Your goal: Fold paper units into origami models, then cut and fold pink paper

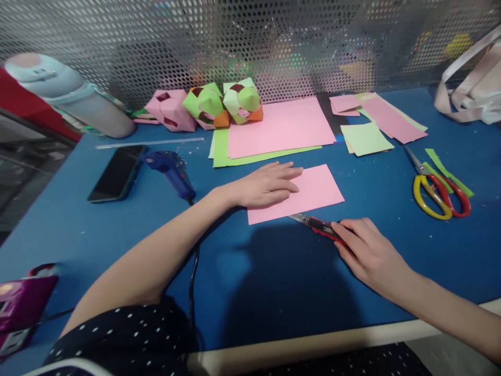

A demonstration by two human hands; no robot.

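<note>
My left hand (266, 184) lies flat with fingers stretched out on the left part of a pink paper sheet (317, 190), pressing it to the blue table (274, 271). My right hand (368, 250) is closed around a red and black utility knife (319, 226). The knife's blade end rests at the sheet's near edge, pointing left.
Larger pink and green sheets (274, 130) lie behind, with folded paper balls (219, 104) at the mesh wall. Cut paper pieces (371, 130) and red and yellow scissors (440, 190) are at right. A blue glue gun (172, 172), phone (117, 172) and bottle (66, 94) are at left.
</note>
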